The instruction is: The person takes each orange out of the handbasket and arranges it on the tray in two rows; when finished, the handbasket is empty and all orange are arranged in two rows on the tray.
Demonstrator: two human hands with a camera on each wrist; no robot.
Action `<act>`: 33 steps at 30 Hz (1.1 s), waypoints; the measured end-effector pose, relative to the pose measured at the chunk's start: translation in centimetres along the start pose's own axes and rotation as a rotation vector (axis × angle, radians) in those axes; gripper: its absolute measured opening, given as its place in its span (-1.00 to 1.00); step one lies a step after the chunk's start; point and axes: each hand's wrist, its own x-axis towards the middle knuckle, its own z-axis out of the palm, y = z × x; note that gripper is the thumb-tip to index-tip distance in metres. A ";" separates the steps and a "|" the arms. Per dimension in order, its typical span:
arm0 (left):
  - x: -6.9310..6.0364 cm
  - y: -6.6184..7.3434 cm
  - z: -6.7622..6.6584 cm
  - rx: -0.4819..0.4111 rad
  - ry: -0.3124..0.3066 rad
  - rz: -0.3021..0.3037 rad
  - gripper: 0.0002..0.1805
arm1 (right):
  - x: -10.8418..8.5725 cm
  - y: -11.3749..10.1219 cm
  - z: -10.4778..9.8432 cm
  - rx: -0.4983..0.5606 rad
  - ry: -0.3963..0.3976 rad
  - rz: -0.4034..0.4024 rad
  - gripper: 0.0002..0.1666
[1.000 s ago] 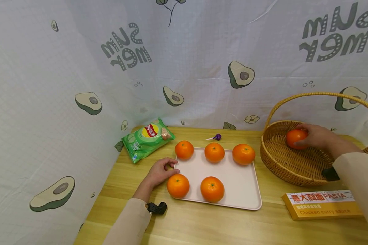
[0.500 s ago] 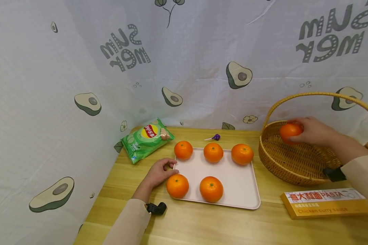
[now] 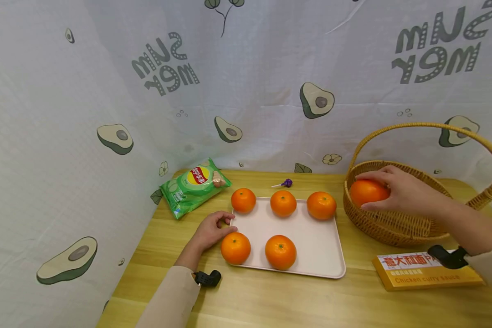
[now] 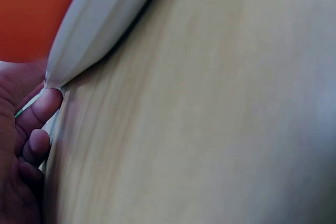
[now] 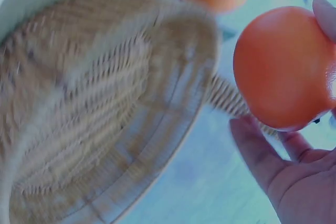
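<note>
In the head view my right hand (image 3: 406,191) holds an orange (image 3: 368,193) over the left side of the wicker basket (image 3: 362,221), its fingers and thumb round the fruit. The right wrist view shows this orange (image 5: 286,69) raised beside the basket rim (image 5: 181,145). My left hand (image 3: 211,231) grips the left edge of the pale pink tray (image 3: 311,248); in the left wrist view its curled fingers (image 4: 44,106) meet the rim. Three oranges (image 3: 283,203) stand along the tray's back edge and two oranges (image 3: 280,252) along its front, with the front right corner bare.
A green bag of chips (image 3: 196,187) lies behind my left hand. Behind the tray is a purple lollipop (image 3: 286,183). A yellow pasta box (image 3: 418,275) lies in front of the basket, whose tall handle (image 3: 426,125) arches over it. A printed curtain (image 3: 262,91) closes off the back.
My right hand has lifted the orange from inside the basket and carried it left, toward the rim on the tray's side. My left hand has stayed at the tray's edge.
</note>
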 end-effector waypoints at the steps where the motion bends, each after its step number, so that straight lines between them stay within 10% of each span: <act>1: 0.0 0.0 0.0 -0.002 0.001 0.001 -0.65 | -0.2 -0.6 0.3 0.010 0.003 -0.007 -0.02; 18: 0.0 0.0 0.0 0.000 0.001 -0.005 -0.65 | -2.6 -7.7 6.8 0.153 -0.040 -0.127 -0.01; 33: 0.0 -0.1 -0.1 0.007 -0.004 -0.005 -0.65 | -4.0 -7.4 11.7 0.148 -0.059 -0.194 -0.07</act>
